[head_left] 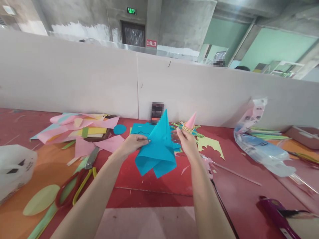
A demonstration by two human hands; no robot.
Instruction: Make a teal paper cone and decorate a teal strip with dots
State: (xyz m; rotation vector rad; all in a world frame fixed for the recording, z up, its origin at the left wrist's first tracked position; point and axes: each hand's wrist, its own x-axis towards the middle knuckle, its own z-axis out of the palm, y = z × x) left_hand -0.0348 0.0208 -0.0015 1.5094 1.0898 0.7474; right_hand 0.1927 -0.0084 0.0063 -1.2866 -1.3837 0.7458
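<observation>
- Left hand (133,143): fingers pinched shut on the left edge of the blue paper cone (157,149), thumb on top.
- Right hand (187,142): fingers closed on the cone's right edge, at about the same height as the left.
- Blue paper cone: held in the air above the red table (149,186), tip pointing up, loose overlapping flaps hanging open at the bottom.
- Judged good practice: keep both pinches close to the overlapping seam, hold the tip tight and avoid creasing the curved wall.
- Just behind the right hand: a small pink cone (191,121) standing on a green-and-yellow paper ornament.
- Left of the arms: scissors (86,172) with red and yellow handles, beside pink and yellow paper scraps (82,131).
- Right of the right arm: a glue gun (207,165), its cord trailing toward the viewer; farther right, a clear plastic bag (259,146).
</observation>
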